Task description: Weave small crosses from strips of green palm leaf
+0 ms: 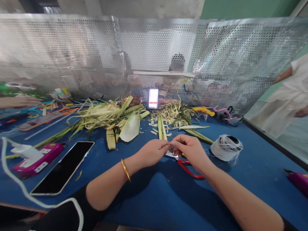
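My left hand (154, 151), with a gold bangle on its wrist, is closed in a pinch. Its fingertips meet those of my right hand (189, 148), which is pinched too. A small greenish-brown plant strip (181, 141) shows at the right fingers; what the left fingertips hold is hidden. Just beyond the hands lie pale green stalk strips (161, 126), and I cannot tell whether they touch the fingers. Under my right hand rest scissors with red handles (186, 168), their blades partly covered. A spool of white string (226, 148) stands to the right of that hand.
A heap of husks and leaves (103, 115) lies beyond my left hand, with shredded plant scraps (174, 112) beside it. A phone (64, 166) and a purple power strip (39, 160) with a white cable are at left. A perforated metal screen (149, 41) stands behind; people are nearby.
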A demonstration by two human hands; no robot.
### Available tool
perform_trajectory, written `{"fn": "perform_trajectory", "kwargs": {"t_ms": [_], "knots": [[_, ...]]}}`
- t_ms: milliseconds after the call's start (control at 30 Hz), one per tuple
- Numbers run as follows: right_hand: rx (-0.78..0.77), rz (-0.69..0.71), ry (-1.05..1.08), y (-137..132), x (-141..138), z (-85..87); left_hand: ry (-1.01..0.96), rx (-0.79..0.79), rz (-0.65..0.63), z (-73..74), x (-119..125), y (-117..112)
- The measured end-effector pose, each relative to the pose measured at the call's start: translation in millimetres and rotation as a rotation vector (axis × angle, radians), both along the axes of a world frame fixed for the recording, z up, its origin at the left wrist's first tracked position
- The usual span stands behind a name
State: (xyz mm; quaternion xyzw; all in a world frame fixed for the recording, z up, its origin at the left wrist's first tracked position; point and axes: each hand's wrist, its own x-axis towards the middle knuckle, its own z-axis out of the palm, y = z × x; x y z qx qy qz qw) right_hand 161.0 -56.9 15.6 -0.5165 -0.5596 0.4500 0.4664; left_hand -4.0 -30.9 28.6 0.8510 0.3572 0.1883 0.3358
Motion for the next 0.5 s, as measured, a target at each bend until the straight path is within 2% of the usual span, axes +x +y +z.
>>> {"fn": "perform_trajectory", "kwargs": {"t_ms": [100, 167, 233, 300, 367, 433, 500], "knots": [[-0.033, 0.002, 0.047, 0.2, -2.1, -1.8, 0.141, 0.152, -0.031, -1.6, -1.2, -1.0], [-0.066, 0.021, 0.079, 1.2, -2.5, -3.0, 0.153, 0.156, -0.033, -3.1, -0.3, -2.7], [-0.086, 0.03, 0.083, 5.3, 3.0, -2.8, 0.057, 0.038, -0.004, -3.1, 1.3, -4.2], [-0.034, -0.041, -0.005, 13.4, 17.0, -0.8, -0.124, -0.212, 0.076, -0.8, 2.5, -4.9], [0.117, -0.228, -0.265, 25.2, 37.7, 1.9, -0.316, -0.512, 0.178, 2.9, 2.7, -4.0], [0.291, -0.39, -0.77, 38.9, 58.7, 3.5, -0.474, -0.758, 0.263, 6.1, 1.8, -1.6], [0.265, -0.449, -1.249, 53.4, 72.9, 2.5, -0.582, -0.92, 0.314, 7.1, 0.8, 1.9]]}}
